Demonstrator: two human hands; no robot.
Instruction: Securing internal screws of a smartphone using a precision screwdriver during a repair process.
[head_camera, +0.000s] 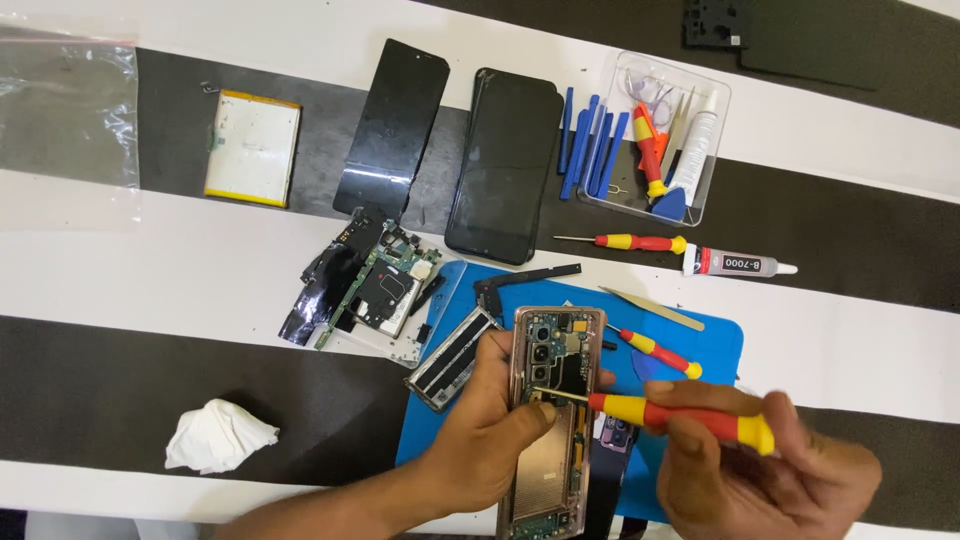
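Up top, clear tray (712, 92) w/ glue tube (697, 150), tweezers (678, 122), screwdriver (649, 148).

Striped table (120, 270): blue mat (715, 340), white cloth (218, 436), battery (253, 148).

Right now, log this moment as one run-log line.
left hand: steadies opened rose-gold phone body | right hand: holds red-and-yellow screwdriver, tip on phone | surface: blue work mat
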